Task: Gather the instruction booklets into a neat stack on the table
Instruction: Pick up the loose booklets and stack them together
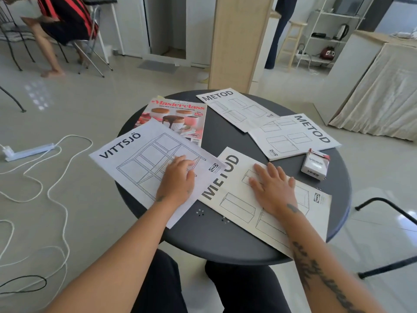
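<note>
Tiled room, pale floor; round dark table (225, 240) below me with papers spread loose across it. Nothing stacked yet, I judge; step in hand is the first gathering.

Left hand (178, 177) lies on the VITTSJÖ booklet (140, 163) at 9 o'clock, fingers slightly curled, tips pressing the sheet, nothing pinched; right hand (274, 188) lies flat, fingers spread, palm down on the near METOD booklet (237, 199) at 5 o'clock, holding nothing. VITTSJÖ's corner overlaps that METOD's edge; its far corner lies on the cookbook magazine (180, 116) at 11 o'clock. Two more METOD booklets sit at 12 (234, 109) and 2 o'clock (293, 136), overlapping each other; a small carton (316, 164) stands at 3 o'clock, apart from them.

To do it well, I judge: slide VITTSJÖ over the near METOD with light palm pressure; square the edges before fetching the far pair; leave the magazine out; mind the small loose bits (199, 212) by the near METOD's edge.

Both forearms reach forward, wrists low; left angled inward, right nearly straight.
</note>
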